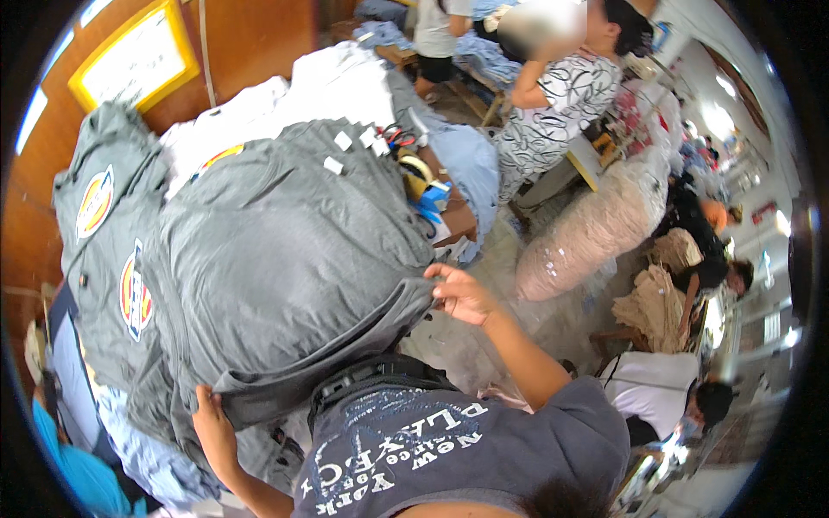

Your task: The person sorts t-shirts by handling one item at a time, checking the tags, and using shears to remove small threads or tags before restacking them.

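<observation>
A dark grey shirt (268,233) lies spread on top of a pile in front of me, its near edge hanging toward my waist. My left hand (214,430) is closed on the shirt's near left corner, thumb on top. At the near right corner my right hand (462,295) pinches the edge of the cloth between thumb and fingers. Small white tags (333,165) rest on the shirt's far right part. Beside them are red-handled scissors (399,136), a roll of tape (416,166) and a blue box (434,198).
More grey garments with round printed patches (95,203) are heaped at the left. White cloth (337,82) is piled behind. A large stuffed clear sack (587,224) leans on the floor at right. A person in a patterned shirt (561,112) stands beyond the table; others sit further right.
</observation>
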`<state>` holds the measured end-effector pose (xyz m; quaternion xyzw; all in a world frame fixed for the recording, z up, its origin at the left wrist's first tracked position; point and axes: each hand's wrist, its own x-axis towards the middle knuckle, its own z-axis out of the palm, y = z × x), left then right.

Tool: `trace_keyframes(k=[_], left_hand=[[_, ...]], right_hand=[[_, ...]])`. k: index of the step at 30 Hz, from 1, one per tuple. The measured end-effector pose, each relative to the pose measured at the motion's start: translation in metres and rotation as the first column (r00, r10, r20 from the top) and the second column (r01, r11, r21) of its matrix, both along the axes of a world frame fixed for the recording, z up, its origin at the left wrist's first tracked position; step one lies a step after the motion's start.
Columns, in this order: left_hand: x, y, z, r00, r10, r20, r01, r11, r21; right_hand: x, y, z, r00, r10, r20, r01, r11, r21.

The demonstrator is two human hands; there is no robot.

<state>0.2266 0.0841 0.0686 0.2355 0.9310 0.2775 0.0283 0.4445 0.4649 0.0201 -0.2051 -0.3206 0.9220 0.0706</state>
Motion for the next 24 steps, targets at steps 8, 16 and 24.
trace_keyframes(k=[8, 16, 24], left_hand=[[0.015, 0.007, 0.030, 0.981, -0.120, 0.154, -0.019, 0.726, 0.688], [-0.029, -0.022, 0.107, 0.760, 0.095, -0.643, 0.315, 0.811, 0.493], [-0.258, 0.096, 0.043, 0.801, 0.150, -0.579, 0.050, 0.948, 0.316]], right_hand=[[0.003, 0.022, 0.036, 0.951, -0.185, -0.247, 0.227, 0.961, 0.156], [-0.027, 0.060, 0.124, 0.709, -0.100, -0.698, 0.705, 0.102, 0.701], [-0.290, 0.126, 0.091, 0.912, 0.002, -0.410, 0.364, 0.457, 0.812]])
